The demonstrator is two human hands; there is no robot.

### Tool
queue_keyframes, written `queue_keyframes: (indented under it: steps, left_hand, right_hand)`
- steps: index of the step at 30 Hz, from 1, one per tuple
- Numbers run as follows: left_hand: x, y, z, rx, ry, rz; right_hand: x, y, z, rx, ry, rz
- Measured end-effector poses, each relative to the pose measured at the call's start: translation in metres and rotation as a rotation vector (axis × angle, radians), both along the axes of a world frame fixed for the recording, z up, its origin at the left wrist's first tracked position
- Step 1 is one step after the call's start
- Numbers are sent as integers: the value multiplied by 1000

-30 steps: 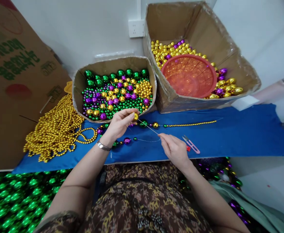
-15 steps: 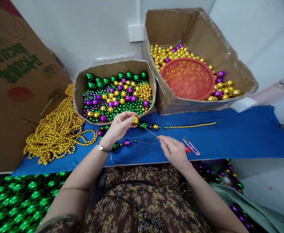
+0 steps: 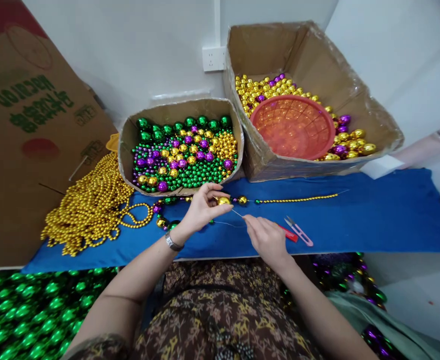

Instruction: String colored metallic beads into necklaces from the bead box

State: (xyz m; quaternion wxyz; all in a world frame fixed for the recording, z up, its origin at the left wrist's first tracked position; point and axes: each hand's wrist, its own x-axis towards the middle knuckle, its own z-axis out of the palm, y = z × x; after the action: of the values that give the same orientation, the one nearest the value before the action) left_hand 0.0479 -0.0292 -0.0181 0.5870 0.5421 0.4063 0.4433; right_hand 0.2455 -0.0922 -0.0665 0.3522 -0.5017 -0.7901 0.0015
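Between the fingers of my left hand (image 3: 206, 206) is a shiny gold bead (image 3: 224, 201). A thin needle (image 3: 237, 213) runs from that bead to my right hand (image 3: 268, 237), whose fingertips pinch its near end. Just beyond and beside my left hand, a bead strand (image 3: 161, 223) of green, purple and gold beads lies on the blue cloth, partly hidden by that hand. A chain of small gold beads (image 3: 298, 199) continues this strand to the right. A thin thread (image 3: 227, 223) with a green bead (image 3: 211, 221) lies under my hands.
Behind my hands stand a cardboard box of mixed beads (image 3: 124, 155) and a larger box (image 3: 265, 172) holding gold beads and a red basket (image 3: 255, 131). Gold bead chains (image 3: 88, 210) are heaped at left. Pink thread snips (image 3: 302, 235) and a red object (image 3: 290, 233) lie right.
My left hand has moved right and a little lower with the gold bead, closer to my right hand. Less of the needle shows between them. The whole view has shifted slightly.
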Motion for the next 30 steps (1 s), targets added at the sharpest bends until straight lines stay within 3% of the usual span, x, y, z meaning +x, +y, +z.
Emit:
queue_keyframes:
  steps: [2,4,6,8,10,12,14,18,21,24,26,30]
  left_hand:
    - [-3,2,1,15,-27,-30]
    - [-12,14,6,114,-1,25]
    - [-24,35,11,277,168,149]
    - [-33,60,12,404,453,183]
    - [-35,82,9,423,697,71]
    - [-31,98,4,375,815,-63]
    - [-25,107,-2,332,840,-123]
    - [-21,109,-7,323,813,-110]
    - [-24,96,-5,243,622,-26]
    - [-25,75,-2,-6,83,50]
    - [-24,61,0,-140,-179,31]
    - [-20,43,4,-243,-332,-9]
  right_hand:
    - [0,0,0,-28,67,6]
    - [2,1,2,-63,167,7]
    - [6,2,3,-65,197,-21]
    - [8,4,2,-53,179,-48]
    - [8,6,0,-47,161,-57]
    - [7,7,-3,-42,151,-58]
    - [6,8,-6,-30,149,-54]
    - [4,7,-8,-33,153,-62]
    - [4,5,-7,-51,163,-57]
    - [2,5,-5,-60,185,-50]
    - [0,5,-3,-59,193,-52]
    - [-3,5,-3,-28,176,-47]
